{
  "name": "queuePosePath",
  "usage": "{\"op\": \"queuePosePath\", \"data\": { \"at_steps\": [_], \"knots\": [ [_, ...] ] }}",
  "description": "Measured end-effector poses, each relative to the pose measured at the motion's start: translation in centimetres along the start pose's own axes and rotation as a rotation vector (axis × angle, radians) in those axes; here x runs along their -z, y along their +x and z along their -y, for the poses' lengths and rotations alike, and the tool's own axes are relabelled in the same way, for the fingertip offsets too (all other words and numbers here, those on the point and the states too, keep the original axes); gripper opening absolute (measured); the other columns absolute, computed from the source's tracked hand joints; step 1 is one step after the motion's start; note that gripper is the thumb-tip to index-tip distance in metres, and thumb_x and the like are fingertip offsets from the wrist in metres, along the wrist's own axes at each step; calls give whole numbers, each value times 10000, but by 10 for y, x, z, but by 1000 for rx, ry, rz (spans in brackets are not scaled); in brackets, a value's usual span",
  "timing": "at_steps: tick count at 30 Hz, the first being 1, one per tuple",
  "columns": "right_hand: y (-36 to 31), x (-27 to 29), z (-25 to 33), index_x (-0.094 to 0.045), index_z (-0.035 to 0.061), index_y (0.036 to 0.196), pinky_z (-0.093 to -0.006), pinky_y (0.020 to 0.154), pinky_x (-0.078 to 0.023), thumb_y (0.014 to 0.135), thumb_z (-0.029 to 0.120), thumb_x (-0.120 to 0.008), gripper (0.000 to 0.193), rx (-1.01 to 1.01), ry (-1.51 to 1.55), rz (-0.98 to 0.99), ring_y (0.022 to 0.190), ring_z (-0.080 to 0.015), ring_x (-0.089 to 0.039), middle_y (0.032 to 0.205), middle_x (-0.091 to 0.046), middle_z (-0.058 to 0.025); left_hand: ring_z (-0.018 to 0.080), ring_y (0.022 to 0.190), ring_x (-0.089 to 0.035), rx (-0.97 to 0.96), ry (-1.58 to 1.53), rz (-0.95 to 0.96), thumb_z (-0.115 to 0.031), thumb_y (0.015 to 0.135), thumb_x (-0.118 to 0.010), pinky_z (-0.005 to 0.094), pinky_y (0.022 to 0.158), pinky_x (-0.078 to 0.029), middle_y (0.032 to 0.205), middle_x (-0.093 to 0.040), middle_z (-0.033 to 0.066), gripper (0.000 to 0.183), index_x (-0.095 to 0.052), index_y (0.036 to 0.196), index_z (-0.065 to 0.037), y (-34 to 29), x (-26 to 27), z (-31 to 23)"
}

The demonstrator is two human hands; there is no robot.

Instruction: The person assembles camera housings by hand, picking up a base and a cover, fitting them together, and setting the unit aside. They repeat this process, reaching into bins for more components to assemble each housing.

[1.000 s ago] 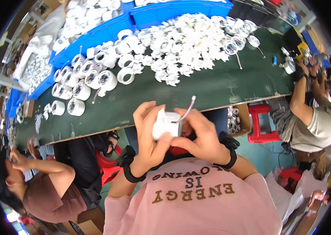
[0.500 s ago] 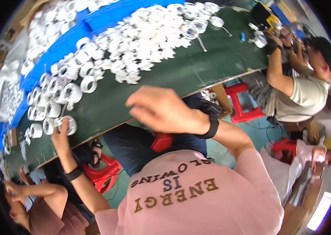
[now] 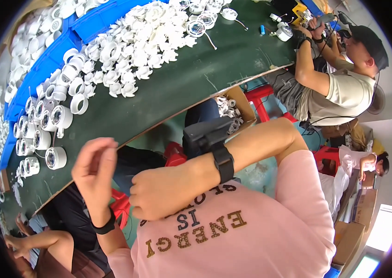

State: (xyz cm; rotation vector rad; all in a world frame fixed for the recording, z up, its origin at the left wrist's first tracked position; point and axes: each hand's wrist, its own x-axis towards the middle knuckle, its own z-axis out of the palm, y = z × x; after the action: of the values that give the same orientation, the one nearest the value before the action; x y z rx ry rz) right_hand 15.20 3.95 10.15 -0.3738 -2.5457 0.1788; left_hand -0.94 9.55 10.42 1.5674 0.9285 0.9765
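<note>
My left hand (image 3: 95, 172) is raised in front of my chest with its fingers loosely bent and nothing in it. It is just off the near edge of the dark green table (image 3: 173, 88). My right hand (image 3: 159, 192) is curled shut against my pink shirt, its back toward the camera, and no object shows in it. A black band with a dark device (image 3: 210, 139) sits on my right wrist. The nearest part is a white round housing (image 3: 56, 157), at the near end of a row on the table's left.
A large pile of white plastic parts (image 3: 140, 41) covers the table's far side, beside blue bins (image 3: 89, 28). A co-worker (image 3: 344, 88) works seated at the table's right end. Below the table are a red stool (image 3: 261, 95) and a cardboard box (image 3: 231, 109). Another person (image 3: 43, 245) sits lower left.
A second ago both hands held a white round part with a wire at my chest. The left hand then reached to the row on the table; now both hands are back with no part.
</note>
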Motion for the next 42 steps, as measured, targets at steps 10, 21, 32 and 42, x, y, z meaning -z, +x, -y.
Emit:
{"op": "queuePosePath", "data": {
  "at_steps": [10,21,32,42],
  "knots": [
    [-8,11,-67,-630,40,874,-390,597,-481,812,266,-650,235,-497,384,413,721,-322,-626,804,-656,-120,216,681,-568,-490,210,206,10,719,-702,290,618,-451,787,-614,83,159,-660,868,-26,-22,-57,-32],
    [18,17,-115,-654,21,874,-223,507,-404,899,173,-556,182,-981,694,-546,556,-65,-529,642,-596,-11,40,585,-524,219,-300,315,-167,922,-620,176,538,-414,743,-671,57,208,-662,943,35,-5,-99,14],
    [3,-8,-98,-581,73,774,-382,456,-432,768,106,-596,37,-617,-276,-372,476,-276,-558,555,-556,-57,27,486,-467,206,-370,170,-152,874,-668,200,439,-340,538,-526,-9,310,-575,634,19,-25,-109,26],
    [-80,-93,-50,-561,82,746,-343,466,-375,739,195,-582,115,-259,-107,-152,508,-190,-580,565,-566,-37,32,435,-397,150,-335,349,-149,870,-634,226,410,-278,475,-481,-27,320,-578,582,-19,-18,-70,-57]
  ]
}}
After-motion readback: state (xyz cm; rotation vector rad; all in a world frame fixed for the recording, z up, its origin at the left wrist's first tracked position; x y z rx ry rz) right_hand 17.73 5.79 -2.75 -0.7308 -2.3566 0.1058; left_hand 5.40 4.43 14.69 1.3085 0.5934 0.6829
